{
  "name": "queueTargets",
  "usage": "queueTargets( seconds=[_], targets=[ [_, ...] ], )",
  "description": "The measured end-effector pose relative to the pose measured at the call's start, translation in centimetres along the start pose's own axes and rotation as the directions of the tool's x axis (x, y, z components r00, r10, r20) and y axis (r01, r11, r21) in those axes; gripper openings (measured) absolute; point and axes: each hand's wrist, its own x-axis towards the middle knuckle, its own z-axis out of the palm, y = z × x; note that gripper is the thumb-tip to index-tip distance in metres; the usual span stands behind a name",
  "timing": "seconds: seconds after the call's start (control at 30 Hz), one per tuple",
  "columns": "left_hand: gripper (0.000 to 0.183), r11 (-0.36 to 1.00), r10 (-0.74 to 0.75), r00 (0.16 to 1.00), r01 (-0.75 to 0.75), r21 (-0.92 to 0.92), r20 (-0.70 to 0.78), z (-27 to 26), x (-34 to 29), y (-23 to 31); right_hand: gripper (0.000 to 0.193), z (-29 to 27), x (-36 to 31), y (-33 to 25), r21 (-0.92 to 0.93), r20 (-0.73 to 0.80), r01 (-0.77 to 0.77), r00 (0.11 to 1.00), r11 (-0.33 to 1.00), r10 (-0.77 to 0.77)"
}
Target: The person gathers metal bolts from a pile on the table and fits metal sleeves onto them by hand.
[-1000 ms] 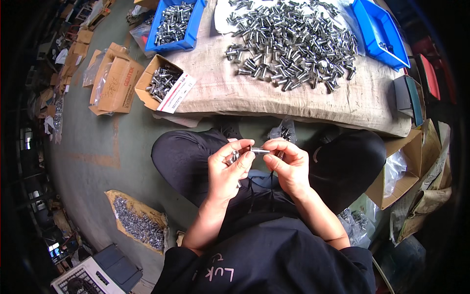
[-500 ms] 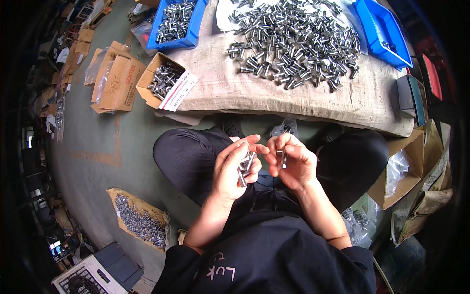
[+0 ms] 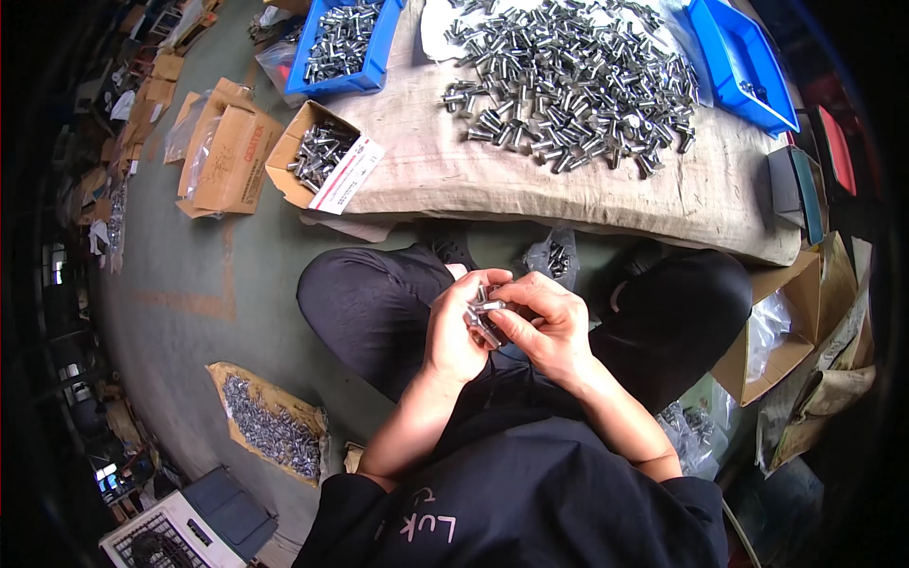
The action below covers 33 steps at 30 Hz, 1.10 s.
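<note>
Landmark: the work surface draped in beige woven cloth (image 3: pixel 568 201). Both hands sit on its near side, apart from its edge, between the black-trousered knees (image 3: pixel 350 303). Left hand (image 3: pixel 453 331) is cupped, fingers curled round a small bunch of shiny silver headed metal pins (image 3: pixel 481 325). Right hand (image 3: pixel 551 331) has thumb and forefinger closed on one pin in that bunch; can't tell if its bent-in other fingers hide another piece.

Step in hand, my read: pins handled singly, one being worked within the left hand's bunch. Next move calls for a fingertip pinch on that pin, with the left grip snug so the neighbours don't slip; smooth metal probably slides easily.

Rest, relative to the work surface: big loose pile of silver metal pins (image 3: pixel 578 90) on top; filled blue plastic bin (image 3: pixel 355 85) at its left edge; second blue plastic bin (image 3: pixel 727 47) at its right, few dark pieces inside; open brown cardboard carton with white printed flap (image 3: pixel 348 178), loaded, at near left corner; clear plastic bag of metal pieces (image 3: pixel 540 256) just off near edge.
</note>
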Motion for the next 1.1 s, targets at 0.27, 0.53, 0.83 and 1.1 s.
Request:
queueTargets(
  seconds=[0.27, 0.53, 0.83, 1.1],
  targets=[
    [0.025, 0.993, -0.106, 0.964, 0.113, -0.017, 0.246, -2.0, -0.3, 1.4, 0.021, -0.4, -0.5, 1.4, 0.572, -0.09, -0.192, 0.952, 0.797, 0.293],
    [0.018, 0.96, 0.103, 0.979, -0.144, 0.239, 0.175, -0.5, -1.3, 1.7, 0.025, 0.0, -0.5, 1.4, 0.477, -0.138, -0.101, 0.972, 0.873, 0.188],
    [0.029, 0.775, 0.339, 0.887, -0.453, 0.442, 0.315, -0.5, -1.4, 1.9, 0.025, -0.3, -0.5, 1.4, 0.634, -0.035, -0.251, 0.936, 0.731, 0.351],
    [0.028, 0.905, 0.187, 0.957, -0.256, 0.34, 0.222, -0.8, -1.3, 2.2, 0.025, 0.0, -0.4, 1.8, 0.513, -0.116, -0.138, 0.967, 0.847, 0.228]
  ],
)
